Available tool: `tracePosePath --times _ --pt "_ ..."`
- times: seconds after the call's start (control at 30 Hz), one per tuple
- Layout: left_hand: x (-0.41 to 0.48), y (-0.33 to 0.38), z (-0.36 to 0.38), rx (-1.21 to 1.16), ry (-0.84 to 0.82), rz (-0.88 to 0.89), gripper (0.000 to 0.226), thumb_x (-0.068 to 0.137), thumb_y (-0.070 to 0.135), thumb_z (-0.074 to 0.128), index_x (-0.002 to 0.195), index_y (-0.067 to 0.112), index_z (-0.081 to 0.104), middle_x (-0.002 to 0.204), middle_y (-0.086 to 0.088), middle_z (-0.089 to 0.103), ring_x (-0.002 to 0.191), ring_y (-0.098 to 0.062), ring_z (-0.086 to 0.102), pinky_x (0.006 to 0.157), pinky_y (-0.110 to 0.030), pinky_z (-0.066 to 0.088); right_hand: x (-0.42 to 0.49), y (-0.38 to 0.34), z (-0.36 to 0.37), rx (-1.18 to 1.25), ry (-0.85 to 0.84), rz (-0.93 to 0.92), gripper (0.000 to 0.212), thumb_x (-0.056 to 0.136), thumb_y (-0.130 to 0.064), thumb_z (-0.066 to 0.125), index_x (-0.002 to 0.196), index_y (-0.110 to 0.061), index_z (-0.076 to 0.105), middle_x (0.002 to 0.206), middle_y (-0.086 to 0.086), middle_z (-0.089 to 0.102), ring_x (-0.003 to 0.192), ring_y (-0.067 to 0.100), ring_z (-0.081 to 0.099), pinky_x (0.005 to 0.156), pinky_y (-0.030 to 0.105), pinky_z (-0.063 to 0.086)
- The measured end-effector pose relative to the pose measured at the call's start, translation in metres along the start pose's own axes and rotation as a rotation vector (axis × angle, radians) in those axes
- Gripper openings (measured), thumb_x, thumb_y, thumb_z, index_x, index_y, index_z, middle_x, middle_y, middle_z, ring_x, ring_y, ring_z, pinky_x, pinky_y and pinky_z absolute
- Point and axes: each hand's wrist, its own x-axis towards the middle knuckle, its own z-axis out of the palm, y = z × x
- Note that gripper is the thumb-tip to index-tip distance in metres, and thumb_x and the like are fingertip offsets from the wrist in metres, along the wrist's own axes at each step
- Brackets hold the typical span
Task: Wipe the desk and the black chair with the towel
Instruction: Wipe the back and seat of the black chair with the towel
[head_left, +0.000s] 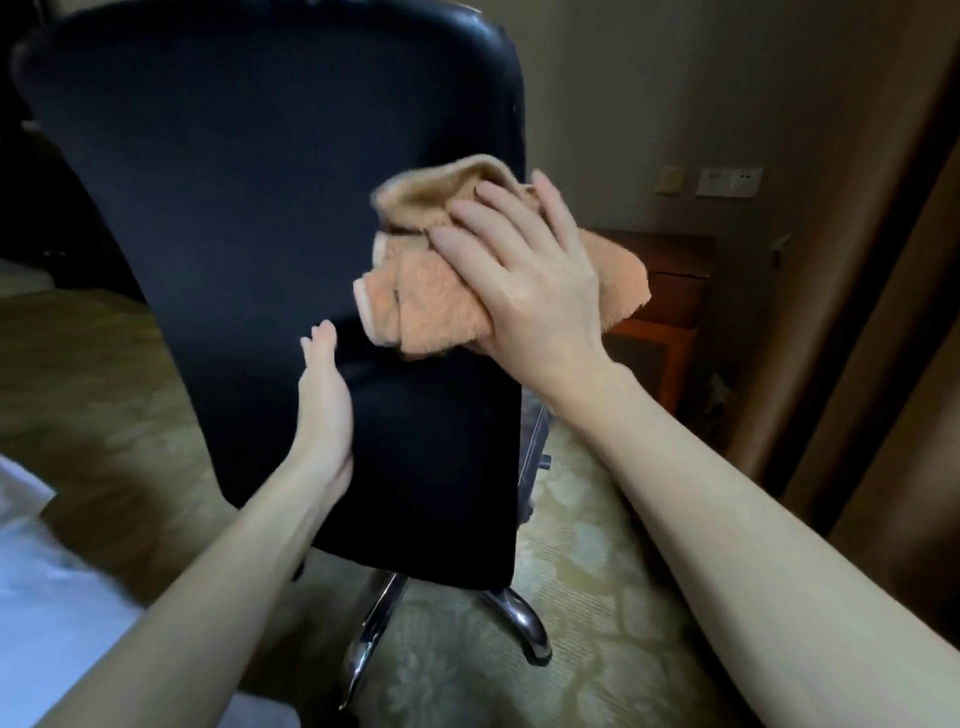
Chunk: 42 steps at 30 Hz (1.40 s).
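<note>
The black chair (234, 208) fills the middle of the view, its backrest turned toward me. My right hand (524, 280) presses a bunched peach towel (415, 306) flat against the right side of the backrest, fingers spread over the cloth. My left hand (324, 405) rests edge-on against the lower backrest, fingers straight, holding nothing. The desk is not in sight.
The chair's chrome base legs (519, 623) spread over a patterned carpet (597, 571). A wooden cabinet (670, 291) stands behind at right, under wall sockets (727, 181). White bedding (41, 597) lies at the lower left. A brown wall edge (893, 312) rises at right.
</note>
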Motion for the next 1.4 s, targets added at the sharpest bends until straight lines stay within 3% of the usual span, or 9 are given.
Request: tracePosePath --times 0.2,0.3,0.37,0.5,0.7,0.87,1.03,1.17,1.4 --pt "-0.048 0.039 0.034 -0.016 0.045 0.083 0.054 0.113 0.040 0.030 0.161 0.017 0.031 0.127 0.025 0.053 0.083 0.029 0.049 0.053 0.005 0.036 -0.136 -0.042 -0.003 0.320 -0.443 -0.064 0.021 0.104 -0.002 0.053 0.096 0.002 0.073 0.112 0.019 0.070 0.120 0.034 0.061 0.107 0.046 0.045" --pt "-0.057 0.048 0.041 -0.001 0.033 0.049 0.057 0.111 0.048 0.027 0.163 0.023 0.026 0.141 0.026 0.039 0.114 0.014 0.038 0.063 0.003 0.032 -0.205 -0.058 -0.010 0.458 -1.012 -0.221 0.015 0.090 -0.013 0.068 0.104 -0.015 0.073 0.117 0.000 0.068 0.119 0.022 0.060 0.099 0.045 0.049" --pt "-0.039 0.035 0.031 -0.025 0.043 0.023 0.060 0.110 0.052 0.028 0.163 0.025 0.025 0.144 0.027 0.037 0.119 0.016 0.041 0.077 0.002 0.025 -0.205 -0.061 -0.017 0.417 -1.104 -0.160 0.022 0.086 -0.022 0.067 0.106 -0.028 0.071 0.112 -0.009 0.067 0.111 0.017 0.061 0.094 0.040 0.050" --pt "-0.016 0.015 0.010 0.027 0.040 0.016 0.093 0.083 0.085 0.047 0.162 0.040 0.028 0.167 0.027 0.020 0.155 -0.004 0.023 0.126 -0.035 0.008 -0.152 -0.055 -0.033 0.387 -0.705 -0.099 0.035 0.071 -0.009 0.078 0.106 -0.013 0.075 0.108 0.005 0.072 0.105 0.029 0.068 0.093 0.043 0.054" --pt "0.007 -0.004 -0.008 0.006 0.004 -0.055 0.118 0.050 0.105 0.058 0.152 0.049 0.042 0.161 0.020 0.040 0.148 -0.015 0.041 0.123 -0.052 0.026 0.005 -0.005 -0.040 0.187 0.041 -0.018 0.024 0.092 -0.003 0.072 0.115 -0.005 0.077 0.122 0.015 0.072 0.116 0.035 0.068 0.104 0.053 0.050" --pt "-0.025 0.019 0.012 0.022 0.013 -0.030 0.111 0.066 0.091 0.051 0.162 0.044 0.022 0.168 0.023 0.022 0.153 -0.009 0.028 0.128 -0.047 0.019 0.012 0.018 -0.011 0.147 -0.160 0.170 0.052 0.084 -0.005 0.071 0.136 -0.007 0.065 0.148 0.017 0.056 0.142 0.038 0.046 0.123 0.048 0.029" --pt "-0.020 0.013 0.010 0.068 0.037 0.001 0.100 0.078 0.091 0.045 0.162 0.042 0.026 0.168 0.024 0.022 0.154 -0.006 0.023 0.129 -0.042 0.010 -0.100 -0.018 -0.013 0.338 -0.368 0.200 0.046 0.084 0.003 0.062 0.129 -0.003 0.068 0.139 0.019 0.062 0.139 0.036 0.049 0.120 0.046 0.036" --pt "-0.020 0.011 0.018 0.069 0.043 -0.009 0.097 0.081 0.089 0.044 0.163 0.045 0.014 0.170 0.028 0.005 0.156 -0.004 0.014 0.130 -0.048 0.010 -0.182 -0.057 -0.029 0.409 -0.834 0.017 0.035 0.085 -0.011 0.070 0.119 -0.019 0.072 0.118 0.008 0.071 0.116 0.029 0.067 0.086 0.048 0.058" --pt "-0.016 0.014 0.026 0.067 0.057 0.002 0.070 0.107 0.062 0.028 0.165 0.033 0.001 0.170 0.025 -0.005 0.152 0.004 0.005 0.127 -0.036 0.004 -0.068 -0.024 -0.039 0.433 -0.183 0.126 0.046 0.068 0.006 0.086 0.112 0.001 0.076 0.120 0.016 0.072 0.118 0.032 0.066 0.106 0.050 0.050"
